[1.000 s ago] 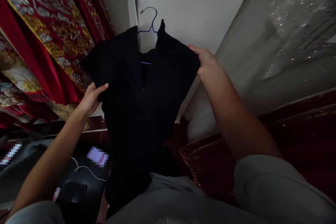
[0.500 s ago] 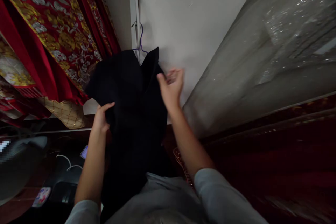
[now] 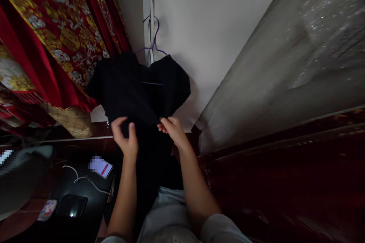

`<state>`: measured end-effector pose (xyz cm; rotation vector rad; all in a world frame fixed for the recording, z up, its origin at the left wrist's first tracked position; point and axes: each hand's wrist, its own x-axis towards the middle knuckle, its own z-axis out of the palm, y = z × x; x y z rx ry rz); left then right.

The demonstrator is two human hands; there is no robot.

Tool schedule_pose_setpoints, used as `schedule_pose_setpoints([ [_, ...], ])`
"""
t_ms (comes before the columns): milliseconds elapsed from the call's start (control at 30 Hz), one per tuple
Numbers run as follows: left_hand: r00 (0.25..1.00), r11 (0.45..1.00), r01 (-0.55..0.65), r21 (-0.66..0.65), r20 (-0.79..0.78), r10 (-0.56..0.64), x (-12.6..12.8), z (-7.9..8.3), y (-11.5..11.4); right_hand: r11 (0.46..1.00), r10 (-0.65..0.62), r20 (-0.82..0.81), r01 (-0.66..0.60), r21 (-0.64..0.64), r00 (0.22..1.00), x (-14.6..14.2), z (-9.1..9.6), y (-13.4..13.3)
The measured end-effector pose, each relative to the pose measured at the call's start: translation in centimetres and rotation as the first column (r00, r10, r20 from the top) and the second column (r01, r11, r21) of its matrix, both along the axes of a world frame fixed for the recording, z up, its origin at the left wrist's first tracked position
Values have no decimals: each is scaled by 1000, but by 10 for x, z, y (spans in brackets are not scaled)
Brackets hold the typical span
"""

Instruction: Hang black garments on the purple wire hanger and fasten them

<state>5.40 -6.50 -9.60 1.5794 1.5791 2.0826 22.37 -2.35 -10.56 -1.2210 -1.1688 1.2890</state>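
Note:
A black garment [image 3: 137,87] hangs on a purple hanger [image 3: 154,43] hooked on the white wall strip. Both my hands are at its front, about chest height of the garment. My left hand [image 3: 125,138] has its fingers curled against the dark cloth, thumb and fingers apart. My right hand [image 3: 171,129] pinches the cloth at the garment's middle opening, fingers pressed together. The lower part of the garment hangs down between my forearms.
Red and gold embroidered fabric [image 3: 51,19] hangs at the left. A grey sparkly drape [image 3: 285,64] fills the right. Below left, a phone [image 3: 101,167] with a white cable lies on a dark surface. A dark red wooden edge [image 3: 285,167] runs along the right.
My hands left the garment's shoulders and came together at its front middle. The garment now hangs from the hanger on the wall, turned flat towards me.

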Motion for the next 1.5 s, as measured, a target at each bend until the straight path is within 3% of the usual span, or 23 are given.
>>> schedule_pose_setpoints([
  [100, 925, 919, 370, -137, -41, -379, 30, -5, 3, 998, 9, -28, -7, 60, 1000, 0, 23, -6],
  [167, 895, 888, 438, -142, -29, -445, 43, -5, 8, 996, 41, -47, -37, 80, 998, -2, 32, -11],
  [433, 929, 918, 368, -148, 30, -368, 59, 4, 13, 967, 160, -161, -122, 225, 974, 7, 32, -10],
  [733, 936, 918, 335, -211, -32, -349, 81, 21, 12, 926, 110, 55, -122, 357, 992, 46, 38, 10],
  [933, 936, 905, 335, -263, -21, -352, 82, 27, 7, 881, 207, 117, -237, 410, 971, 52, 30, 18],
  [1167, 912, 862, 390, -324, 3, -411, 61, 26, -2, 834, 107, 120, -154, 530, 987, 28, 20, 10],
  [1500, 783, 751, 571, -331, -56, -620, 12, 30, -6, 859, -52, 97, -5, 512, 994, -4, 30, -42],
])
